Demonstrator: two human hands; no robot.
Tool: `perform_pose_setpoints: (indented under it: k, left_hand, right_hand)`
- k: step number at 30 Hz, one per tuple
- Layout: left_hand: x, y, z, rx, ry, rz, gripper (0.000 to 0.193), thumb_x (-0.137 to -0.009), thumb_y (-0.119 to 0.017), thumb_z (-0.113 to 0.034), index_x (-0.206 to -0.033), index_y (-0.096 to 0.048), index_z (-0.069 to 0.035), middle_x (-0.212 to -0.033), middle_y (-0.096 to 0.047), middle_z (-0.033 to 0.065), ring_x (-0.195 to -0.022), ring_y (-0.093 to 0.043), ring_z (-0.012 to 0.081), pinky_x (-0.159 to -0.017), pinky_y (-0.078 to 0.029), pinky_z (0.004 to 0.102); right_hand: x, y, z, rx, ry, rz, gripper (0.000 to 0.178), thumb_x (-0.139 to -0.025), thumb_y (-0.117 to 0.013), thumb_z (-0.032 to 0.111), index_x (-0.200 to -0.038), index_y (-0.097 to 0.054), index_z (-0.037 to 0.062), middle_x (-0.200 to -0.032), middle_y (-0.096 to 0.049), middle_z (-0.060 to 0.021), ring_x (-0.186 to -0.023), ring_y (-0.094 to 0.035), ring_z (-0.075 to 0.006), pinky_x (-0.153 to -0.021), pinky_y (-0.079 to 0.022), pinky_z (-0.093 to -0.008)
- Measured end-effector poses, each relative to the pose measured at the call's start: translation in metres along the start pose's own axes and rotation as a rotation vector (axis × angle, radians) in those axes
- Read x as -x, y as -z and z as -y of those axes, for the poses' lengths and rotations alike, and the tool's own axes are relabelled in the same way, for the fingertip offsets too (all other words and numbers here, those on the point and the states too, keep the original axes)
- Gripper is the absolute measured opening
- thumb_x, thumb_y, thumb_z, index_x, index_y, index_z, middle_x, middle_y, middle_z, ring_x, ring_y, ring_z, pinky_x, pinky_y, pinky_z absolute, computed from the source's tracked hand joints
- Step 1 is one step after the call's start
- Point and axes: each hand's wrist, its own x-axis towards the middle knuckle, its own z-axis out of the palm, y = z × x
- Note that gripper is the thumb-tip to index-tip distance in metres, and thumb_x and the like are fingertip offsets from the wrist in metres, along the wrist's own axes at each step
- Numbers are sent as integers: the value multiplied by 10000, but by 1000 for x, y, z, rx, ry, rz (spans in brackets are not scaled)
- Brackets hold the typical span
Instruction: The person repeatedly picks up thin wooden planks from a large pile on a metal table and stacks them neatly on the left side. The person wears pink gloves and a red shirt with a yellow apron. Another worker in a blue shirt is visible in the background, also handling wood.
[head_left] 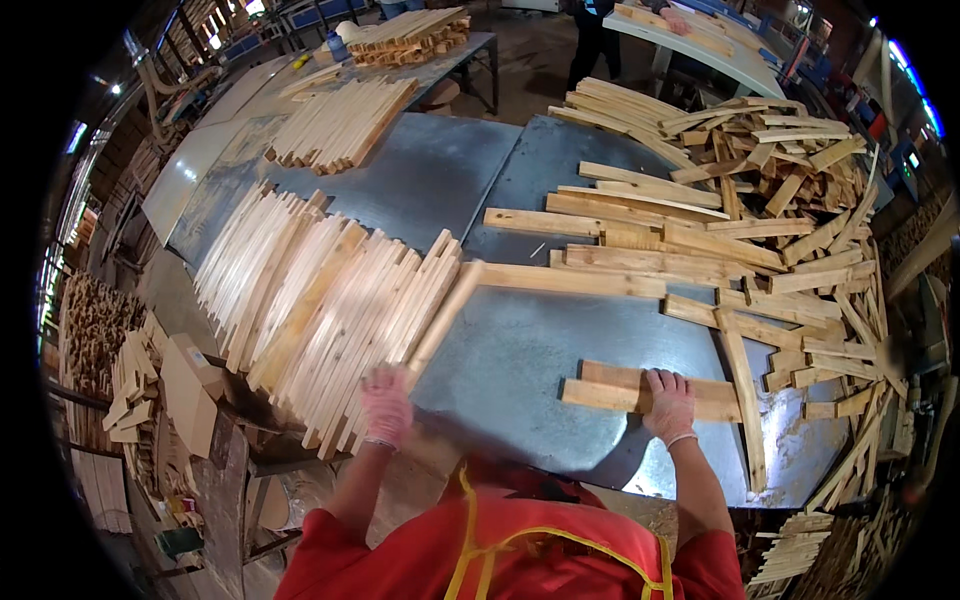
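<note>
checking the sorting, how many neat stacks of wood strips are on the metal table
3: a big leaning row by the left hand, a smaller stack farther back, and one on the far table end. The loose heap at right may hide more.

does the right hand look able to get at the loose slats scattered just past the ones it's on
Probably yes. The right hand rests flat on two slats near the table's edge, and the scattered slats lie beyond over bare metal, nothing between.
</note>
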Motion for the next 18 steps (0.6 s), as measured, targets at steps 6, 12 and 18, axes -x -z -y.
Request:
perform_pose_setpoints:
  k: [6, 12, 18]
  left_hand:
    - [-21, 17, -73, 44, -207, -33, 711, -862, -705, -335, -1508, -519, -107, -1547, -483, 171, -1458, -423, 389, -1189, -338, 570]
    - [-9, 4, -194, 266, -460, 72, 702, -805, -755, -353, -1439, -571, -113, -1486, -535, 167, -1389, -471, 407, -1126, -398, 554]
    - [11, -33, -146, 262, -9, 175, 780, -847, -757, -438, -1513, -512, -115, -1546, -488, 188, -1407, -450, 453, -1145, -382, 595]
  right_hand:
    - [-70, 40, -16, -196, -215, 190, 514, -914, -632, 187, -1424, -590, 141, -1351, -677, -164, -1192, -673, -366, -1014, -532, -492]
    - [-162, 56, 14, -310, 285, -224, 458, -926, -631, 267, -1350, -631, 92, -1311, -683, -172, -1264, -621, -373, -1061, -506, -478]
    - [-241, 47, 112, -255, 510, -46, 438, -921, -623, 216, -1339, -611, 85, -1330, -667, -122, -1289, -605, -334, -1079, -462, -467]
